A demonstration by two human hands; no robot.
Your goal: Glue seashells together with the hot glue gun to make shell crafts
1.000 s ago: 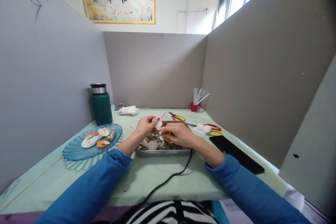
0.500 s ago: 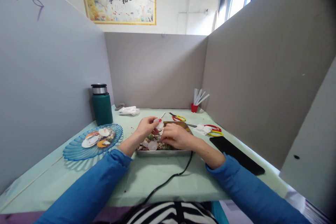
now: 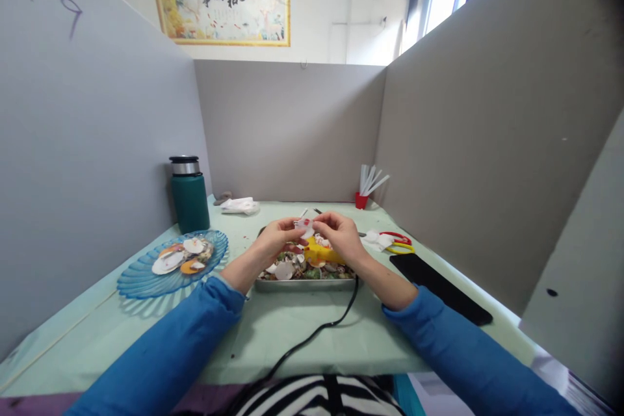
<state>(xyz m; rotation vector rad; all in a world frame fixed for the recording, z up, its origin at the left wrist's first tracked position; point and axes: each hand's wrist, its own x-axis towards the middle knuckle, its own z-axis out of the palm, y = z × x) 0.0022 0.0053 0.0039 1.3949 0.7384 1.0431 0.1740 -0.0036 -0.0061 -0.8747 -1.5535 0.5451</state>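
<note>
My left hand [image 3: 281, 238] is closed on a thin whitish shell piece [image 3: 305, 229] with a red spot on it, held above the metal tray [image 3: 305, 285]. My right hand [image 3: 340, 234] meets it from the right, its thumb and fingers pinched at the piece's edge; anything small between those fingertips is hidden. Below, the tray is filled with small shells and pebbles, some of them green. A larger pale shell [image 3: 284, 271] lies at the tray's front left. Across the tray's contents rests a yellow glue gun [image 3: 319, 252], partly behind my right hand.
At left a blue glass plate [image 3: 134, 278] bears several shells, with a green bottle [image 3: 189, 201] behind it. Scissors [image 3: 402, 247], white tissue [image 3: 377, 240] and a black slab [image 3: 441, 289] lie at right. A red cup [image 3: 361, 201] holds white sticks. A black cord [image 3: 312, 337] crosses the front.
My right hand has risen from the tray's contents to the shell piece in my left hand. The yellow glue gun in the tray now shows.
</note>
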